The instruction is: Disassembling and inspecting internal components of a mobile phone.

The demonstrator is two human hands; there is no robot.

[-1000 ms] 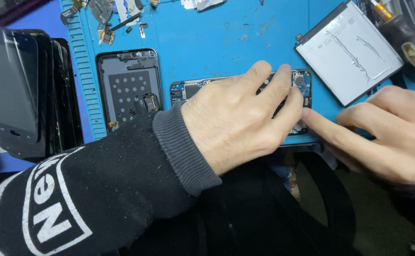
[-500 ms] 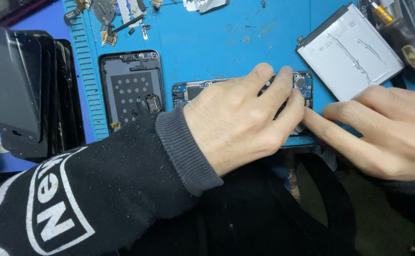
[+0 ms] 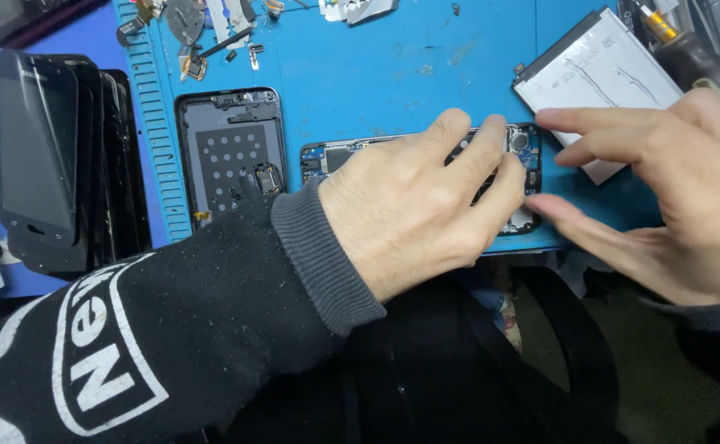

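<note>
An opened phone body [image 3: 524,156] lies lengthwise across the near edge of the blue work mat [image 3: 393,74], a little right of the frame's centre, with its back cover off so that the inside shows: a blue circuit board with small metal parts and a dark connector at its left end near [image 3: 320,160], and at its right end a round camera lens, more blue board and a pale rounded corner of the frame. Most of its middle is hidden under the left hand [image 3: 413,210], which lies flat on it, palm down, fingers spread and pressing on the right part; the hand presses rather than clasps, closed on nothing. The right hand [image 3: 672,189] comes in from the right side of the frame, open, its thumb stretched to touch the phone's lower right corner and its forefinger held out above the upper right corner; it holds nothing. Just behind that hand, in the upper right, lies a flat white battery [image 3: 598,74], tilted. Left of the phone, a dark back cover [image 3: 228,152] with rows of dots lies upright on the mat. At the far left stands a fanned stack of black screens [image 3: 55,156]. Small loose parts [image 3: 203,33] lie scattered along the top edge.
</note>
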